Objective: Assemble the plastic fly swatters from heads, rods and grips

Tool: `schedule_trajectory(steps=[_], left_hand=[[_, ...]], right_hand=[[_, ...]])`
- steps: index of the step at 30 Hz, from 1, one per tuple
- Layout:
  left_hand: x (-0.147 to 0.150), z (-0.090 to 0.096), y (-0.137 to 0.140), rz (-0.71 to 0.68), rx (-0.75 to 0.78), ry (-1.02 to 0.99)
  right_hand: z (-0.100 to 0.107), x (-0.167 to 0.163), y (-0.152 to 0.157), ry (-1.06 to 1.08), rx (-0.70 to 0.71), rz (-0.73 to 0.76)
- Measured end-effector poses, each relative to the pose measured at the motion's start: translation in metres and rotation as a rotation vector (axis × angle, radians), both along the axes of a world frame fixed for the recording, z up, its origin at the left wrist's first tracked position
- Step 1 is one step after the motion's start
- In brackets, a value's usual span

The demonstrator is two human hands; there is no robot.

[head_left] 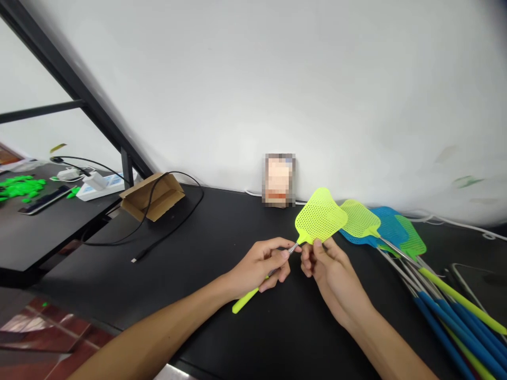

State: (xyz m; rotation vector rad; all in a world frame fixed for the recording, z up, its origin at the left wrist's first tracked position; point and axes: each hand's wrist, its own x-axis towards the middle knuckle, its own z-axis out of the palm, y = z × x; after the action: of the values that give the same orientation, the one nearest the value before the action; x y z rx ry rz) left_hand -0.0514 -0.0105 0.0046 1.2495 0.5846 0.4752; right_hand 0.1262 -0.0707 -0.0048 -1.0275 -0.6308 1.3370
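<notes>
A yellow-green fly swatter [320, 216] is held up over the black table by both hands. My left hand [265, 266] is closed around its metal shaft, and the yellow-green handle end sticks out below the fingers. With thumb and fingers, my right hand [327, 261] pinches the lower edge of the mesh head near the neck. Just right of it, another yellow-green fly swatter [360, 219] lies on top of a pile of blue fly swatters [390, 224] and a green one [415, 237], their handles pointing toward the lower right.
An open cardboard box [154, 196] and a black cable [170, 235] lie on the table [190, 306] to the left. A blurred-out upright object [278, 179] leans by the wall. Further left, a second table holds a power strip [106, 186], a phone [44, 200] and small green pieces [24, 187].
</notes>
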Motion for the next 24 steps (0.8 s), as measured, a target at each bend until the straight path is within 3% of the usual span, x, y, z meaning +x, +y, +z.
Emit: schedule_trajectory(steps=[4, 7, 11, 15, 20, 24], left_hand=[[0.001, 0.000, 0.000, 0.022, 0.031, 0.012], [0.001, 0.001, 0.000, 0.087, 0.155, 0.059], [-0.001, 0.003, 0.000, 0.230, 0.410, 0.197], [-0.002, 0.003, -0.001, 0.270, 0.522, 0.267], [-0.002, 0.007, -0.005, 0.201, 0.634, 0.268], [-0.002, 0.008, -0.006, 0.205, 0.677, 0.251]], right_hand=[[0.000, 0.001, 0.001, -0.133, -0.069, 0.023], [0.007, 0.013, 0.003, -0.354, -0.122, 0.014], [0.021, 0.031, 0.003, -0.450, 0.003, -0.016], [0.026, 0.035, 0.000, -0.398, 0.155, -0.058], [0.022, 0.030, -0.005, -0.637, 0.165, -0.138], [0.016, 0.026, -0.006, -0.653, 0.136, -0.145]])
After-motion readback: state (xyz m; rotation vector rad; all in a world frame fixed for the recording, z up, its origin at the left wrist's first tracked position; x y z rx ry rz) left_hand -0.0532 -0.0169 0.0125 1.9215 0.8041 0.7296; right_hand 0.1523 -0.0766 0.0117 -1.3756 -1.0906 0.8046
